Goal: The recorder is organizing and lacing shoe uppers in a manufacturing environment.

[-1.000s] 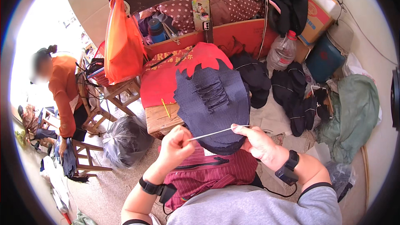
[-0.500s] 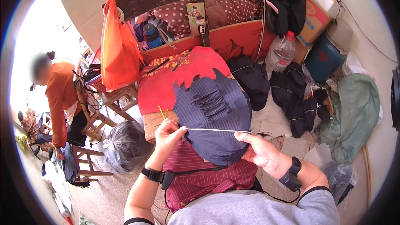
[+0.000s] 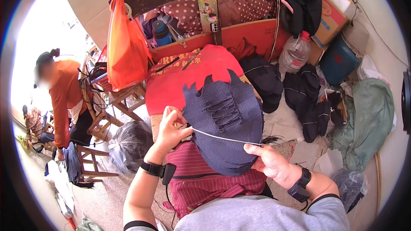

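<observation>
A thick stack of dark blue mesh-textured fabric pieces (image 3: 229, 141) rests in front of me, with black lacing across its upper middle and pointed tabs at the far end. A thin white cord (image 3: 218, 137) runs slantwise over it, from upper left to lower right. My left hand (image 3: 172, 130) pinches the cord's left end between thumb and fingertips, just off the stack's left edge. My right hand (image 3: 272, 160) has its thumb on the cord at the stack's right edge; its other fingers are tucked beneath, partly hidden. Under the stack's near side lies dark red striped cloth (image 3: 218, 188) over my lap.
A red cloth (image 3: 188, 75) covers the wooden surface beyond the stack. Tied dark fabric bundles (image 3: 261, 81) lie to the right, near a clear plastic bottle (image 3: 295, 51). At left are an orange bag (image 3: 126, 47), a grey plastic sack (image 3: 130, 147), wooden stools and a bending person (image 3: 66, 90).
The cord has gone from nearly level to slanting, its right end lower. A yellow hooked tool seen by my left hand no longer shows. The view has shifted slightly.
</observation>
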The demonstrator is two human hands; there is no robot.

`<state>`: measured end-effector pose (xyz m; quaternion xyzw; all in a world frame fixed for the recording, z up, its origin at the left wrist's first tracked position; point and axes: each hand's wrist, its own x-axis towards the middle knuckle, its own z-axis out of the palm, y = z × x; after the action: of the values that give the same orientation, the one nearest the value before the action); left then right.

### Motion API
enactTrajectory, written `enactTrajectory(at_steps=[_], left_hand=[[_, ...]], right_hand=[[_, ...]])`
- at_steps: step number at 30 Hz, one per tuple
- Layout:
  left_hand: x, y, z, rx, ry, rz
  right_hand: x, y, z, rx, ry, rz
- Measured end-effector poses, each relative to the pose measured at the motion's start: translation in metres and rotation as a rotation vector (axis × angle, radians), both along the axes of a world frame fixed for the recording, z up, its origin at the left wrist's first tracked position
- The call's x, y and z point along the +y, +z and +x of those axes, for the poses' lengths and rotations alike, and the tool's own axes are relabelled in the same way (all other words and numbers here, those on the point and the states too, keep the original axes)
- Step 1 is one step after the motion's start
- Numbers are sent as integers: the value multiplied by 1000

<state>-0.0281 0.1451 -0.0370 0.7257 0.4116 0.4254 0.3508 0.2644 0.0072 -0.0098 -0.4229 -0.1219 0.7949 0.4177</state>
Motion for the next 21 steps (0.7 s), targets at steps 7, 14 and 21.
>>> enactTrajectory(at_steps=[7, 14, 21], left_hand=[[-40, 8, -1, 128, 79, -1003], [-116, 15, 28, -823, -298, -1346], [-117, 18, 59, -783, -151, -1254]], right_hand=[[-3, 4, -11, 60, -30, 41], [-4, 6, -23, 99, -67, 84], [-14, -4, -24, 18, -49, 171]])
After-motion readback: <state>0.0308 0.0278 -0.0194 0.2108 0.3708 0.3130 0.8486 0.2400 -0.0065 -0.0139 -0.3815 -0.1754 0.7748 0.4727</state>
